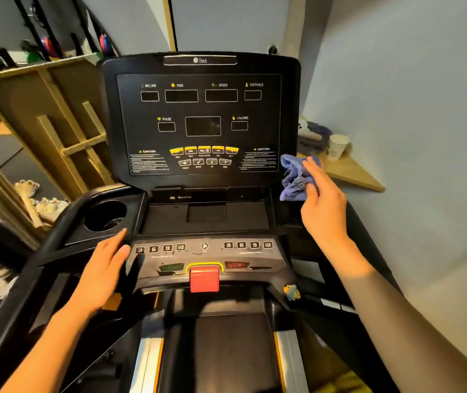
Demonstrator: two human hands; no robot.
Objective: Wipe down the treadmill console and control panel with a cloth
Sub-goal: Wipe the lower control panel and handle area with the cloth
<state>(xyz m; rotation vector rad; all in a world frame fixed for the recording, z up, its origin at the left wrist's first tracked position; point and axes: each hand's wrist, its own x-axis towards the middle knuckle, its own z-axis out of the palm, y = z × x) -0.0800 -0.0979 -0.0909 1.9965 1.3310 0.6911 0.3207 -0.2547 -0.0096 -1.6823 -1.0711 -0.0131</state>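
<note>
The black treadmill console (130, 109) stands upright in the middle of the view, its displays dark. Below it lies the grey control panel (215, 259) with numbered buttons and a red stop key (204, 279). My right hand (323, 205) holds a crumpled blue cloth (293, 177) against the console's lower right edge, beside the right caution label. My left hand (104, 268) rests flat on the left end of the control panel, fingers spread and holding nothing.
A round cup holder (104, 215) sits left of the console tray. A wooden corner shelf (351, 171) at the right carries a paper cup (337, 146) and folded fabric. Wooden frames (65, 131) and shoes (39, 199) lie at the left. The belt (226, 350) runs below.
</note>
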